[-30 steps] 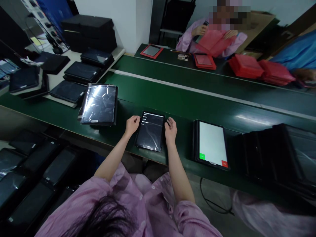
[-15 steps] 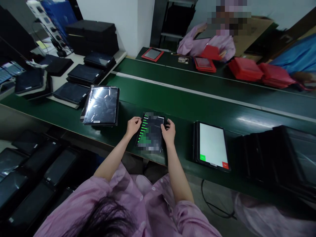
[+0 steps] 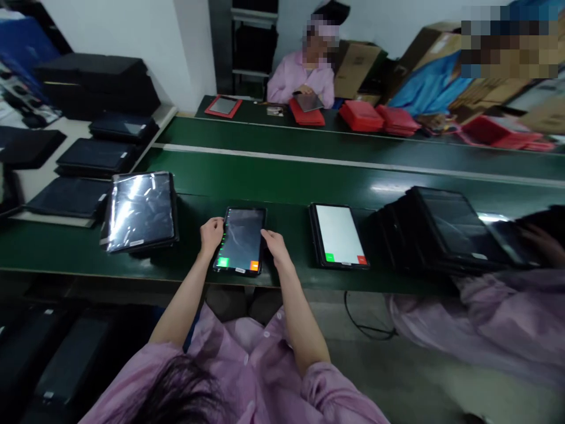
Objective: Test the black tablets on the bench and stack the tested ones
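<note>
A dark tablet (image 3: 242, 235) lies on the green bench between my hands. Its screen has a green box at the lower left, an orange box at the lower right and small green marks along the left side. My left hand (image 3: 212, 237) is closed at the left edge, fingers curled. At the right edge, my right hand (image 3: 275, 244) grips with its thumb on top; its other fingers are mostly hidden. To the right is another tablet (image 3: 339, 232) with a lit white screen, lying on a dark one. A film-covered tablet (image 3: 141, 209) tops the stack at left.
Dark tablets (image 3: 459, 227) are piled at right, near a co-worker's hand (image 3: 545, 241). More tablets (image 3: 95, 156) lie at left. Across the green bench (image 3: 265, 179), a person in pink (image 3: 300, 76) sits by red sleeves (image 3: 362, 115). Dark tablets (image 3: 75, 353) stand below left.
The view has swung right, so the bench things sit further left. My tablet's screen went from rows of green text to mostly dark with green and orange boxes. Both hands stay at its sides.
</note>
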A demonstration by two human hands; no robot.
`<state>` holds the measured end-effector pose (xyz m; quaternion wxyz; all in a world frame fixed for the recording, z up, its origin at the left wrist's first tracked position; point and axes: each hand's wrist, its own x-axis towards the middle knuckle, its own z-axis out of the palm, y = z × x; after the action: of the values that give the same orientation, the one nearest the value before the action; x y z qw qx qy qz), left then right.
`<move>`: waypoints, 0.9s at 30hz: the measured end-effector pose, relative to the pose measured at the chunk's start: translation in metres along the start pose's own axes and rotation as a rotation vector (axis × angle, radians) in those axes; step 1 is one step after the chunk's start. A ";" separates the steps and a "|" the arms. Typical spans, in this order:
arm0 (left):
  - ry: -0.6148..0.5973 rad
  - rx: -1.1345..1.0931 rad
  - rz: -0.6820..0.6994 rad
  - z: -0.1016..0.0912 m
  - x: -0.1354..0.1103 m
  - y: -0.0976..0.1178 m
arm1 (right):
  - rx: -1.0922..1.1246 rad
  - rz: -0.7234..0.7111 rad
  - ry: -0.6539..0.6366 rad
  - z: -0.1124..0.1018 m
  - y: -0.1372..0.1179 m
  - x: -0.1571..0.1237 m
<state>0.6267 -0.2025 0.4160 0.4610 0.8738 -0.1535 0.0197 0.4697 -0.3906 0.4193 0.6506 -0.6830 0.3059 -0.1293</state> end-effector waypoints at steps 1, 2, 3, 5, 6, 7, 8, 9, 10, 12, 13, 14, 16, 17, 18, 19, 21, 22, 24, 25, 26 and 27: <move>0.002 -0.010 -0.018 -0.001 0.001 -0.001 | 0.049 0.012 -0.002 0.005 -0.002 0.001; 0.004 -0.021 -0.031 -0.001 0.003 -0.001 | 0.101 0.021 0.006 0.011 -0.004 0.001; 0.007 -0.033 -0.037 -0.002 0.004 -0.002 | 0.153 0.030 0.020 0.016 -0.006 0.000; 0.004 -0.059 -0.035 -0.003 0.005 -0.004 | 0.248 0.047 0.043 0.026 -0.007 -0.005; -0.002 -0.075 -0.033 -0.003 0.005 -0.005 | 0.291 0.055 0.050 0.028 -0.008 -0.008; -0.013 -0.092 -0.030 -0.003 0.006 -0.006 | 0.329 0.061 0.056 0.027 -0.009 -0.011; -0.026 -0.105 -0.027 -0.003 0.006 -0.007 | 0.361 0.063 0.063 0.024 -0.010 -0.013; -0.036 -0.111 -0.025 -0.002 0.006 -0.008 | 0.387 0.059 0.073 0.016 -0.013 -0.014; -0.042 -0.110 -0.021 -0.002 0.006 -0.008 | 0.408 0.054 0.087 0.005 -0.017 -0.013; -0.040 -0.104 -0.003 -0.001 0.006 -0.009 | 0.442 0.041 0.115 -0.031 -0.030 -0.008; -0.036 -0.105 0.008 -0.001 0.006 -0.009 | 0.454 0.038 0.129 -0.055 -0.038 -0.004; -0.029 -0.109 0.015 -0.001 0.006 -0.009 | 0.462 0.035 0.137 -0.081 -0.047 0.000; -0.020 -0.117 0.017 0.000 0.006 -0.008 | 0.468 0.042 0.141 -0.138 -0.065 0.007; -0.017 -0.116 0.012 0.000 0.005 -0.007 | 0.457 0.061 0.140 -0.166 -0.073 0.010; -0.014 -0.110 0.009 0.000 0.005 -0.006 | 0.446 0.078 0.158 -0.193 -0.080 0.012; -0.013 -0.102 0.006 0.000 0.005 -0.004 | 0.439 0.090 0.189 -0.217 -0.086 0.013; -0.012 -0.082 -0.005 -0.001 0.004 -0.002 | 0.410 0.139 0.238 -0.254 -0.093 0.013; -0.013 -0.072 -0.014 -0.001 0.004 -0.001 | 0.392 0.179 0.248 -0.267 -0.094 0.012; -0.013 -0.065 -0.027 0.000 0.004 -0.002 | 0.356 0.260 0.248 -0.285 -0.092 0.010; -0.012 -0.071 -0.029 0.000 0.004 -0.002 | 0.340 0.292 0.237 -0.290 -0.089 0.010; -0.012 -0.083 -0.028 0.000 0.004 -0.003 | 0.325 0.313 0.224 -0.293 -0.086 0.010; -0.011 -0.099 -0.027 0.000 0.003 -0.004 | 0.308 0.327 0.214 -0.296 -0.083 0.011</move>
<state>0.6312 -0.2014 0.4128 0.5029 0.8521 -0.1450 0.0010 0.3286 -0.6391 0.5325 0.7233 -0.4994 0.4562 -0.1389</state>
